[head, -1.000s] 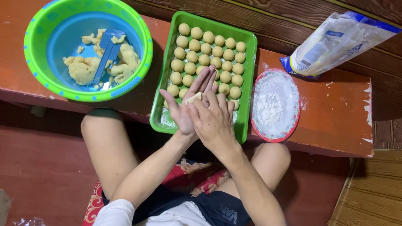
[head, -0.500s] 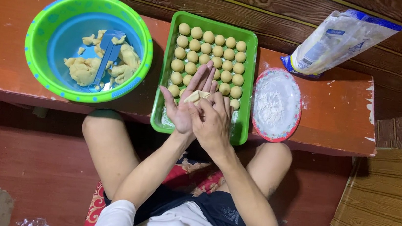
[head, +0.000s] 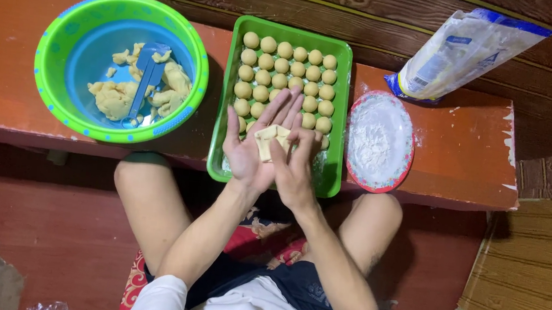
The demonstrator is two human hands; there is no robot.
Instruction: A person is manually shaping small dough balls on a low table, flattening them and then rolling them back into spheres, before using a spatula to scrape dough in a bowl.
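A flat piece of pale yellow dough (head: 269, 139) lies on the open palm of my left hand (head: 250, 147). My right hand (head: 297, 167) presses on it, fingertips folding its edge. Both hands hover over the near end of a green rectangular tray (head: 338, 114) that holds several rows of small round dough balls (head: 288, 67). The tray sits on an orange bench (head: 464, 160).
A green and blue basin (head: 58, 39) at the left holds dough lumps (head: 114, 98) and a blue scraper (head: 143, 75). Right of the tray stands a red-rimmed plate of white flour (head: 380, 141), behind it a plastic flour bag (head: 465, 52). My bare knees are below the bench.
My right hand slid off the left palm toward the right, uncovering the flattened dough piece, which now lies in plain sight between the fingers.
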